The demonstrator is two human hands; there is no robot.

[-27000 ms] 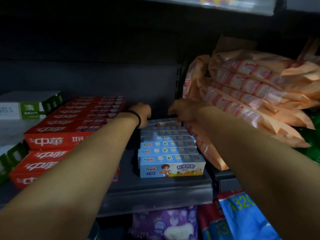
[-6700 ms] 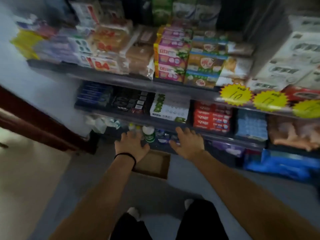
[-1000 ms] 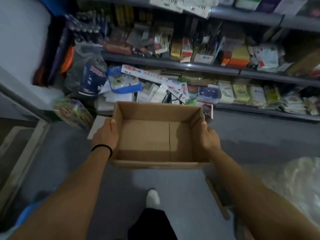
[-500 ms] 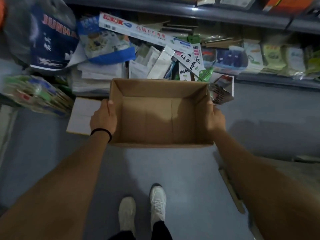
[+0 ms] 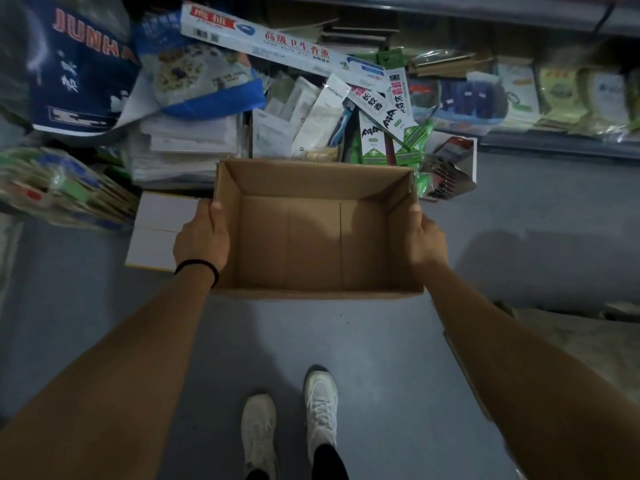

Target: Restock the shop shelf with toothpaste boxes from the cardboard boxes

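An open brown cardboard box [image 5: 313,244] is held in front of me above the grey floor, and its inside is empty. My left hand [image 5: 201,237], with a black band at the wrist, grips the box's left wall, thumb over the rim. Gripping the right wall is my right hand [image 5: 426,242]. No toothpaste boxes show inside the cardboard box, and the toothpaste shelf is out of view.
Just beyond the box lies a heap of goods: a long white carton [image 5: 277,50], green-and-white packs [image 5: 374,140], a dark blue bag [image 5: 79,71] at left, a flat white box [image 5: 156,233]. A low shelf [image 5: 554,98] runs at right. My white shoes [image 5: 291,424] stand on grey floor.
My head has tilted further down and the heap of goods has drawn closer behind the box. Both hands keep the same grip on the box walls.
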